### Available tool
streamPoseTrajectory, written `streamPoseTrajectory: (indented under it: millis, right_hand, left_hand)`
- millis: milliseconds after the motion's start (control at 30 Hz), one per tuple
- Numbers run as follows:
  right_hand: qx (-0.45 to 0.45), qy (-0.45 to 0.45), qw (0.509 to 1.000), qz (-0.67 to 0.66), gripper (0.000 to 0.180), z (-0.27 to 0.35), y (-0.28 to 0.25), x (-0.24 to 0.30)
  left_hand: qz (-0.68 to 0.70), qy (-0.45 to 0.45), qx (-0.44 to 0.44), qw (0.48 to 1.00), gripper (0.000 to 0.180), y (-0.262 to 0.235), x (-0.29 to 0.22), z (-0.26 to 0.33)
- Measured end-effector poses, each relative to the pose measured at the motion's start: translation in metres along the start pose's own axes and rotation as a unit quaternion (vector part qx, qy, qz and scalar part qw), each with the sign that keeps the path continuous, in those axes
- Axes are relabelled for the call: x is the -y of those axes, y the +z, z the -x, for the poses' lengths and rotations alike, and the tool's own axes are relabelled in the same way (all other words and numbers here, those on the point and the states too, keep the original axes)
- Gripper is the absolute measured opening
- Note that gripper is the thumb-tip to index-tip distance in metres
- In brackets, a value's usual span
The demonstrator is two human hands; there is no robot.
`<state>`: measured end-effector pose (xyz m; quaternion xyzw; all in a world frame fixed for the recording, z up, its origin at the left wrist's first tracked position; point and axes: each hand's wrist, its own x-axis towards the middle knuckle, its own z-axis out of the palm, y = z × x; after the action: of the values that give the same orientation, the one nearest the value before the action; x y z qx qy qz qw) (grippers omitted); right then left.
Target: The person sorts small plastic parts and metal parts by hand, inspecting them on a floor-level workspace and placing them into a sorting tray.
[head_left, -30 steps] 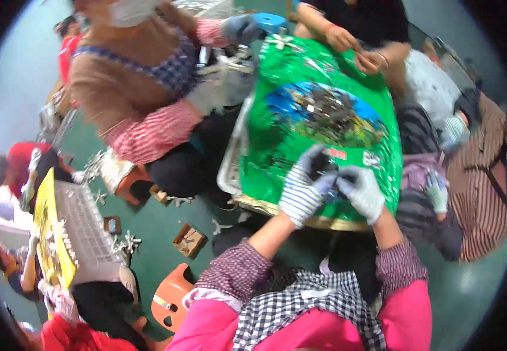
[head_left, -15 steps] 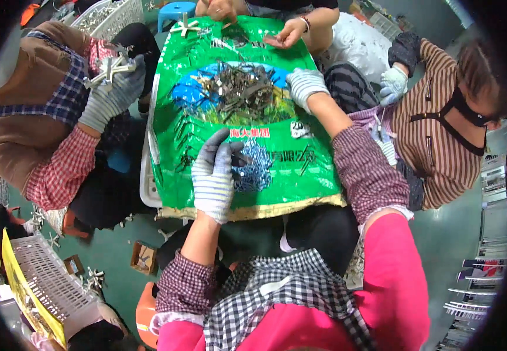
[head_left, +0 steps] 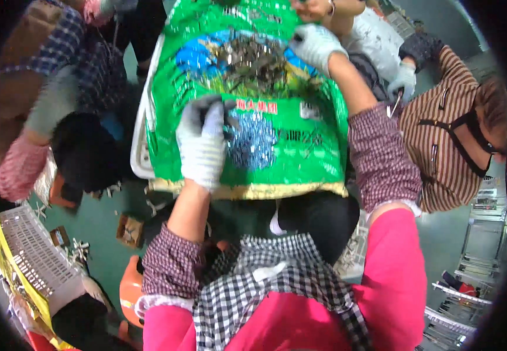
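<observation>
A green printed plastic sack [head_left: 318, 167] spreads over the work surface in front of me. On it lies a heap of small dark metal strips [head_left: 256, 61], with a pile of tiny shiny bluish pieces [head_left: 252, 143] nearer to me. My left hand [head_left: 200, 143], in a striped knit glove, is just left of the shiny pile. Its thumb and fingers come together on a small dark metal piece [head_left: 230, 106]. My right hand [head_left: 320, 48], likewise gloved, is closed at the right edge of the dark heap. Whatever its fingertips hold is too small and blurred to name.
Co-workers sit on the left, at the far side and on the right, where a person wears a striped top [head_left: 440, 158]. A white tray edge [head_left: 143, 140] shows beneath the sack. At lower left stand a white perforated basket [head_left: 37, 251] and a small box [head_left: 129, 231].
The view has shifted, so the sack sits higher. My left hand has drawn away from the shiny pile; my right fingers have curled in. The left co-worker's gloved hand has moved and blurred.
</observation>
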<state>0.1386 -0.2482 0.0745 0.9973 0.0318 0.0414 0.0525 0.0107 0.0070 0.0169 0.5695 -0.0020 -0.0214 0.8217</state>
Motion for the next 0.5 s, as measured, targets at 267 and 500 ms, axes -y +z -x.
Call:
streamPoseTrajectory:
  millis: [267,500]
  right_hand:
    - [-0.016,-0.021,0.996,-0.081,0.021,0.104,0.006,0.057]
    - [0.084,0.027,0.982,-0.165,0.027,0.186,0.048,0.069]
  left_hand:
    - [0.051,-0.019,-0.008,0.998,0.016,-0.007,-0.002,-0.003]
    - [0.048,-0.023,-0.006,0.999,0.018,-0.008,-0.008,0.008]
